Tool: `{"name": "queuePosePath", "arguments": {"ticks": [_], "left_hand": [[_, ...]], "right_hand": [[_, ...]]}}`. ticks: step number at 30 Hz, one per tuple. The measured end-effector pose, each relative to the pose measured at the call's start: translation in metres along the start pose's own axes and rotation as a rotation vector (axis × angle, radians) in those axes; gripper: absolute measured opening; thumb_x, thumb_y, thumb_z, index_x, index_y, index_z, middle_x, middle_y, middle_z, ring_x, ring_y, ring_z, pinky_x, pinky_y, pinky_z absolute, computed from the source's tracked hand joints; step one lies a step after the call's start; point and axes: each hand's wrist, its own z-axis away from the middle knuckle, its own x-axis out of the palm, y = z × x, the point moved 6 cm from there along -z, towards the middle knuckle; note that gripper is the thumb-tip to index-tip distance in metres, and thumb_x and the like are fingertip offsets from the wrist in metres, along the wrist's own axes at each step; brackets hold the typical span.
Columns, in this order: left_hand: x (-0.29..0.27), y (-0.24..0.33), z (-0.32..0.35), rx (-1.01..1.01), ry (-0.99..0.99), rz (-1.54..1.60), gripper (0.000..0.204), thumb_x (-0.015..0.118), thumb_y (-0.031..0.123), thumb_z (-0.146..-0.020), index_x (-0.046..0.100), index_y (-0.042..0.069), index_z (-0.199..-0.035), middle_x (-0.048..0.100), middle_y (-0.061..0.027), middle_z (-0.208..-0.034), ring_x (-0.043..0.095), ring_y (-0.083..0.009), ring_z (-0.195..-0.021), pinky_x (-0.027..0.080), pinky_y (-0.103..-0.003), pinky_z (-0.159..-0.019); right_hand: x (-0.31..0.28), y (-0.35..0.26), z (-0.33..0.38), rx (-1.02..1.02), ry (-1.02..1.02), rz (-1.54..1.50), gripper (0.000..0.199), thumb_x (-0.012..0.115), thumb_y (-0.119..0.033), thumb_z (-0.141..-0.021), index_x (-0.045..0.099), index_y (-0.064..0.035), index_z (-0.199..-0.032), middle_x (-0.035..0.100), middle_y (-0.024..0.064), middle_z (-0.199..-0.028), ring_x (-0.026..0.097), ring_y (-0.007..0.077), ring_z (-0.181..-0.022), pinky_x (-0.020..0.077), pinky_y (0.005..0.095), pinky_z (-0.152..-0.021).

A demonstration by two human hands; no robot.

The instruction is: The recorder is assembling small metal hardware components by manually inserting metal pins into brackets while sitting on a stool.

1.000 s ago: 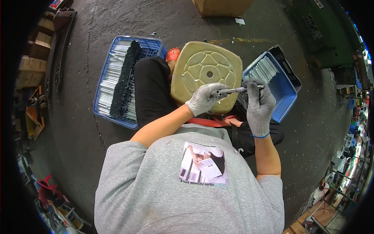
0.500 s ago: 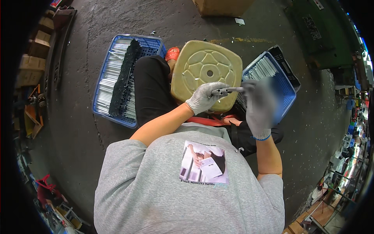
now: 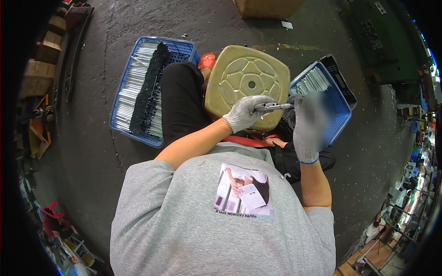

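Observation:
Both my hands wear pale grey work gloves and meet over the front right part of a yellowish stool (image 3: 222,99) with a raised pattern. My left hand (image 3: 246,114) is closed around one end of a slim grey metal piece (image 3: 277,107) with small dark holes. At the other end of the piece are the fingertips of my right hand (image 3: 306,126), closed on it. Part of the right hand is blurred, so its outer fingers do not show clearly. The piece lies roughly level between the hands.
To the left, a blue basket (image 3: 120,87) holds many shiny metal rods (image 3: 138,83) and a dark, ragged strip (image 3: 148,92). At the right, another blue basket (image 3: 341,103) contains more rods (image 3: 313,82). A cardboard box (image 3: 269,7) stands ahead; green machinery (image 3: 377,39) is far right.
The whole view has shifted slightly. Between my hands the metal piece has turned a little, showing its holes differently; both hands keep hold of it.

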Motion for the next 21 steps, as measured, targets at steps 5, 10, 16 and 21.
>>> {"name": "queuePosePath", "arguments": {"ticks": [5,10,16,21], "left_hand": [[0.003,-0.002,-0.001,0.028,0.019,0.017,0.046,0.057,-0.013,-0.071,0.066,0.004,-0.112,0.070,-0.0040,-0.099,0.064,-0.0149,-0.080,0.053,-0.027,-0.072],[0.001,0.001,0.001,0.032,0.048,-0.055,0.041,0.063,-0.006,-0.072,0.067,0.008,-0.111,0.070,-0.0041,-0.093,0.063,-0.0178,-0.074,0.051,-0.029,-0.069],[-0.002,0.007,0.000,0.047,0.043,-0.009,0.042,0.060,-0.011,-0.073,0.066,0.003,-0.112,0.069,-0.0052,-0.095,0.063,-0.0158,-0.077,0.052,-0.027,-0.069],[0.000,0.005,0.000,0.022,-0.003,-0.055,0.042,0.061,-0.010,-0.073,0.066,0.003,-0.112,0.070,-0.0050,-0.096,0.064,-0.0164,-0.077,0.052,-0.027,-0.069]], "right_hand": [[0.006,-0.020,0.003,-0.234,-0.105,0.271,0.004,0.065,-0.005,-0.091,0.066,-0.0018,-0.093,0.061,0.0012,-0.069,0.051,0.0082,-0.055,0.0406,0.0205,-0.051],[0.016,-0.032,0.005,-0.440,-0.190,0.429,0.006,0.062,-0.005,-0.092,0.065,-0.0015,-0.095,0.066,0.0033,-0.078,0.050,0.0078,-0.057,0.0404,0.0204,-0.052],[0.007,-0.039,0.012,-0.448,-0.083,0.337,0.009,0.060,-0.008,-0.095,0.065,-0.0007,-0.097,0.066,0.0021,-0.077,0.047,0.0066,-0.056,0.0387,0.0198,-0.052],[-0.001,-0.016,-0.001,-0.031,0.002,0.015,0.003,0.064,-0.004,-0.091,0.066,-0.0018,-0.092,0.062,0.0024,-0.069,0.050,0.0075,-0.055,0.0391,0.0213,-0.050]]}}
